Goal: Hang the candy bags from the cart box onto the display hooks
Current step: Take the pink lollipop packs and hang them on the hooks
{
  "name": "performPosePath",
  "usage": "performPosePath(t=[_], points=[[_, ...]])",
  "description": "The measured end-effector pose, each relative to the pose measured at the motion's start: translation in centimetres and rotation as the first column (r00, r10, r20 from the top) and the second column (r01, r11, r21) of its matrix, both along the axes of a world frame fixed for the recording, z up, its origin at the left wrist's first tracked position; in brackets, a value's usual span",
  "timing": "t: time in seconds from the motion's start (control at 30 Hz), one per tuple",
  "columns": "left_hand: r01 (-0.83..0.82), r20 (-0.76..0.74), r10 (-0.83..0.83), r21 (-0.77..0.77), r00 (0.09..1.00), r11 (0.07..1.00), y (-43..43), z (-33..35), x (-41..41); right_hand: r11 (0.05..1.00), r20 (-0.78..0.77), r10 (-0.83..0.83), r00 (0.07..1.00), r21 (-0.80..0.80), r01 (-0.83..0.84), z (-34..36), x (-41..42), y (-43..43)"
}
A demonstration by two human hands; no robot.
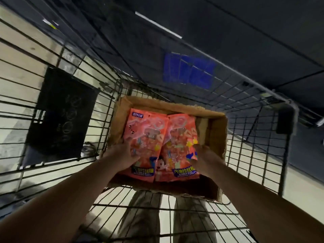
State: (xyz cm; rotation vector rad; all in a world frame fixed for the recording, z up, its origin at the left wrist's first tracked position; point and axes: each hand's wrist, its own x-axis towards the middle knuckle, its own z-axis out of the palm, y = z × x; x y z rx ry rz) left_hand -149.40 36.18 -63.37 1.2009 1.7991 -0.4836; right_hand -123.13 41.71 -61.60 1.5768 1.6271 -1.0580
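An open cardboard box (216, 130) sits in a wire cart, seen from above. Two orange-pink candy bags lie side by side in it: the left bag (145, 134) and the right bag (178, 135). My left hand (121, 156) grips the left bag at its left edge, thumb on the front. My right hand (201, 157) grips the right bag at its right edge, thumb on the front. Whether more bags lie underneath is hidden. No display hooks are in view.
The wire cart (245, 137) surrounds the box, with a dark placard (61, 113) on its left wall. A blue crate-like shape (189, 72) shows beyond the far wall. Legs in light trousers (143, 216) show through the cart floor.
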Motion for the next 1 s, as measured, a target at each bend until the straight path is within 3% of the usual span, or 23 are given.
performPosePath(t=[0.2, 0.37, 0.5, 0.57, 0.63, 0.83, 1.0], points=[[-0.201, 0.072, 0.202, -0.022, 0.977, 0.979, 0.5, -4.5, -0.2, 0.972, -0.001, -0.237, 0.972, -0.005, 0.237, -3.5, 0.1, -0.3], [-0.484, 0.154, 0.483, -0.034, 0.862, 0.874, 0.8, -7.0, 0.2, 0.874, -0.072, -0.485, 0.871, -0.023, 0.485, -5.6, -0.3, -1.0], [-0.499, 0.052, 0.498, 0.007, 0.866, 0.867, 1.4, -7.9, 0.8, 0.770, -0.117, -0.635, 0.763, -0.021, 0.637, -6.5, -0.6, -1.1], [-0.543, 0.020, 0.542, 0.036, 0.840, 0.839, 1.7, -7.9, 0.8, 0.735, -0.121, -0.674, 0.729, -0.008, 0.678, -6.4, -0.7, -1.1], [-0.632, 0.088, 0.627, 0.035, 0.774, 0.774, 1.5, -7.7, 0.8, 0.700, -0.132, -0.710, 0.692, -0.016, 0.714, -6.3, -0.8, -1.2], [-0.753, 0.222, 0.776, -0.193, 0.591, 0.629, 0.5, -6.6, 1.7, 0.661, -0.137, -0.749, 0.648, -0.086, 0.746, -6.0, -0.5, -1.9], [-0.671, 0.348, 0.710, -0.248, 0.612, 0.699, 0.3, -4.7, 2.3, 0.631, -0.206, -0.771, 0.603, -0.118, 0.767, -4.8, -0.3, -2.7]])
